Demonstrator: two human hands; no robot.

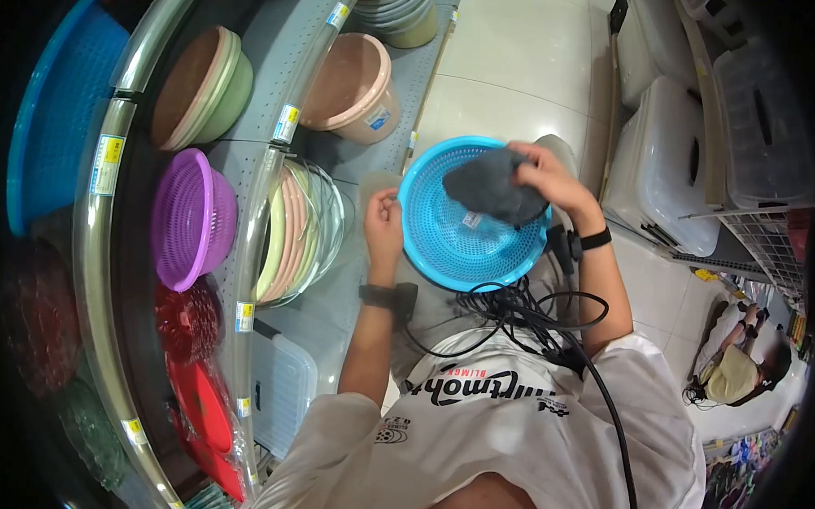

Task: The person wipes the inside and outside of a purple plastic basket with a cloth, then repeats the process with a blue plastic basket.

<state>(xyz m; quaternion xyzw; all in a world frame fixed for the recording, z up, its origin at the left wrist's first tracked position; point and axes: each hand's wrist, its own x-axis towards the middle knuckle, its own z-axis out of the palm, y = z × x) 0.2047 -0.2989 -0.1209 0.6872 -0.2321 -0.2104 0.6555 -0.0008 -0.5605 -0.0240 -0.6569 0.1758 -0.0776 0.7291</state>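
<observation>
A round blue plastic basket [462, 247] with a perforated wall sits in front of my body, over my knees. My left hand [386, 216] grips its left rim with curled fingers. A dark grey cloth [491, 184] is bunched in my right hand [554, 181], above the basket's upper right part. The cloth hides some of the basket's inside. A small white label [471, 220] shows on the basket floor, just below the cloth.
To the left, shelves hold a purple basket [191, 220], a pink bucket [350, 89], stacked basins [207, 90] and a large blue basket [62, 117]. Clear storage boxes [666, 165] line the right. Black cables [513, 308] loop near my lap. Another person [740, 365] is at far right.
</observation>
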